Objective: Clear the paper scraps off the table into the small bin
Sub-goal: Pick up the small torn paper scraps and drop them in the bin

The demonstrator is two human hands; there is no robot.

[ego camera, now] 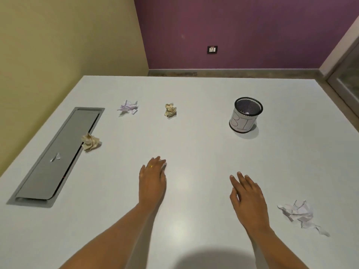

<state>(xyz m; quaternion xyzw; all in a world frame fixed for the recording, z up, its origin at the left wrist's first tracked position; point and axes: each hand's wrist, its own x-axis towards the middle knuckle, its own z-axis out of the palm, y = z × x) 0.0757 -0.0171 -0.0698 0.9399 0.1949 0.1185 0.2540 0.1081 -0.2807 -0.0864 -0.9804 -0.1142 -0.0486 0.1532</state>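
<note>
A small black mesh bin (245,115) with a white paper label stands upright at the far right of the white table (194,144), with a bit of paper inside. Several crumpled scraps lie on the table: a white one (128,107) far left, a tan one (170,110) far centre, a tan one (90,142) at the left, a white one (300,214) near right. My left hand (153,177) lies flat, fingers apart, holding nothing. My right hand (247,195) hovers open and empty, left of the near white scrap.
A long grey metal cable-hatch lid (56,156) is set into the table's left side, touching the left tan scrap. Beyond the far table edge are a yellow wall, a purple wall with a socket (212,49), and a glass door frame at right.
</note>
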